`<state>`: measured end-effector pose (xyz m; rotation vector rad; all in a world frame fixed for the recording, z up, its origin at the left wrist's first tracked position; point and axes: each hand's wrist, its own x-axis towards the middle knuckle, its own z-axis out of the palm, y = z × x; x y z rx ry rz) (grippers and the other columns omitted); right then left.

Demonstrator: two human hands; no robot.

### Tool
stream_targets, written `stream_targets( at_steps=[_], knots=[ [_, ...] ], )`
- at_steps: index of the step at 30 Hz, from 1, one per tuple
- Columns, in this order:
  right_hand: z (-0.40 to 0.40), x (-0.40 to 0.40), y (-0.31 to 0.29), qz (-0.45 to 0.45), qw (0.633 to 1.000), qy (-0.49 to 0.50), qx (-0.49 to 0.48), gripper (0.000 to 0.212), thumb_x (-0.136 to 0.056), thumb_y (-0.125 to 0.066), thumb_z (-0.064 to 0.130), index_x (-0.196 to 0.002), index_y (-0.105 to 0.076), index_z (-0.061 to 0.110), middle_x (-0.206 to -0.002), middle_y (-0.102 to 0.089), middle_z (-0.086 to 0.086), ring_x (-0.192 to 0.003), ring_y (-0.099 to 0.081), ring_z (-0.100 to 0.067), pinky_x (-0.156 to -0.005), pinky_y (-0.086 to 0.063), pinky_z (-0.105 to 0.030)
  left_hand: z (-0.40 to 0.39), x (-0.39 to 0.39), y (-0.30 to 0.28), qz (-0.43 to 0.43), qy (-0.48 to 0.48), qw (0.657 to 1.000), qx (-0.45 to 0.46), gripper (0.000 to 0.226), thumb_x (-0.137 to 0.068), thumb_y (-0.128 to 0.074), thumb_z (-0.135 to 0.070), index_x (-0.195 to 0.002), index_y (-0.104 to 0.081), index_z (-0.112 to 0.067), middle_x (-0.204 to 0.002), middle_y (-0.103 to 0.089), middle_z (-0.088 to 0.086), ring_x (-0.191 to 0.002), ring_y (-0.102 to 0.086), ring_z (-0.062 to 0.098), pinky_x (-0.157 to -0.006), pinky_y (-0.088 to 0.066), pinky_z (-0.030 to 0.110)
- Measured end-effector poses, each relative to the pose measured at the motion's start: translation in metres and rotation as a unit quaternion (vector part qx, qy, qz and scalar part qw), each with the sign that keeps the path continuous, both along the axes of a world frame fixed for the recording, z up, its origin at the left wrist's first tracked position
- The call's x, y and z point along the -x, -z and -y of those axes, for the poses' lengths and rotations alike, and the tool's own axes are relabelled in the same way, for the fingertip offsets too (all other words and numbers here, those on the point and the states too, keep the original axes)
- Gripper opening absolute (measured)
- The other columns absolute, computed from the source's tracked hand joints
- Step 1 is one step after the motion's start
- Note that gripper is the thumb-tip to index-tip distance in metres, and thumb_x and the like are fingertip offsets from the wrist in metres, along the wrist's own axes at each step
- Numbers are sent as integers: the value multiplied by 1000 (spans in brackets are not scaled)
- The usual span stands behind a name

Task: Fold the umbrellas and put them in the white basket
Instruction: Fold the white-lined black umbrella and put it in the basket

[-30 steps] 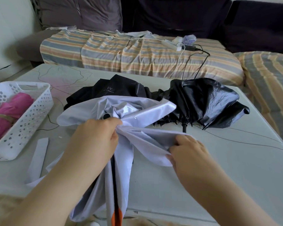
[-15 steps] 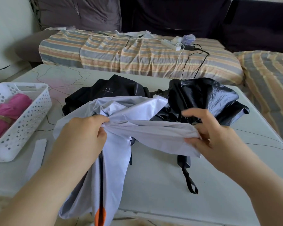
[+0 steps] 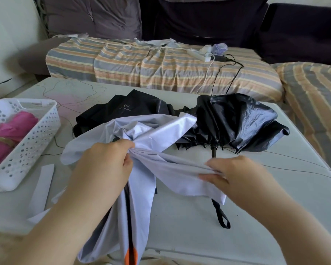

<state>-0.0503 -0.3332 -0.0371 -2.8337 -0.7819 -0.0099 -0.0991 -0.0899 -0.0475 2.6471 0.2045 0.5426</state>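
A pale lilac umbrella [image 3: 157,131] lies half collapsed across the near middle of the table, its shaft running down toward me. My left hand [image 3: 103,165] grips the bunched canopy near its top. My right hand [image 3: 237,176] pinches a stretched fold of the same fabric out to the right. Behind it lie a shiny black umbrella [image 3: 237,119] at the right and a matt black one [image 3: 126,109] marked UV. The white basket [image 3: 33,138] stands at the left edge with a folded pink umbrella [image 3: 10,134] inside.
A white fabric strip [image 3: 42,188] lies on the table [image 3: 256,217] in front of the basket. A black wrist strap [image 3: 221,215] trails near the front edge. Behind the table is a sofa with a striped cover [image 3: 161,67], a power strip [image 3: 199,54] and cables.
My right hand has come down and toward me, pulling the lilac fold lower across the table. My left hand keeps its grip on the bunched canopy.
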Motion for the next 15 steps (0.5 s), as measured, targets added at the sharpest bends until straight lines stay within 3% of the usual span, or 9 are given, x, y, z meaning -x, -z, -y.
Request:
stream_targets(
  at_steps=[1,3,5,7,9,12,15],
  knots=[
    [3,-3,2,24,999,-24,1,37,-93,-38,51,-87,-59,21,-62,-49,7,-64,-46,-15,-53,-34,-26,0,-1,0,0,-5,1000,3,31,-79,-61,-2,-106,-73,-16,-42,-33,-7,-47,-38,27,-52,-45,36],
    [19,-11,-1,73,996,-41,-26,38,-91,-46,46,-71,-64,19,-43,-37,8,-48,-40,-16,-43,-35,-27,-4,-3,0,-1,-16,1000,12,32,-82,-59,-3,-107,-72,-18,-43,-31,-9,-50,-36,28,-56,-47,38],
    [38,-18,-7,88,995,11,-37,25,-94,-58,35,-77,-72,22,-38,-40,7,-51,-45,-17,-48,-40,-26,-10,-3,-1,-3,-25,1000,4,32,-81,-59,-3,-105,-73,-17,-43,-31,-8,-50,-36,29,-55,-45,36],
    [55,-20,-10,32,996,76,-20,19,-93,-57,30,-85,-73,24,-44,-52,7,-52,-49,-9,-53,-39,-20,-14,-2,-2,2,-30,1000,-1,30,-77,-61,0,-101,-74,-14,-42,-31,-10,-48,-36,29,-52,-39,31],
    [57,-20,-9,55,992,97,-63,17,-92,-60,26,-81,-72,21,-46,-51,10,-52,-50,-4,-50,-34,-15,-13,1,-5,6,-23,1000,3,29,-75,-64,1,-98,-75,-13,-40,-28,-12,-45,-34,26,-51,-36,29],
    [11,0,-14,127,973,11,-193,17,-85,-59,40,-84,-68,26,-61,-57,13,-72,-53,2,-61,-41,-9,-6,-1,-2,-8,-11,1000,-14,30,-77,-65,-5,-103,-73,-17,-44,-35,-8,-49,-41,28,-52,-47,36],
    [-36,22,-11,48,970,-41,-234,40,-79,-55,56,-108,-65,30,-86,-60,20,-87,-52,8,-75,-37,-3,0,1,0,-11,8,999,-29,32,-76,-66,-6,-105,-73,-18,-53,-54,8,-57,-55,37,-54,-48,37]
  ],
)
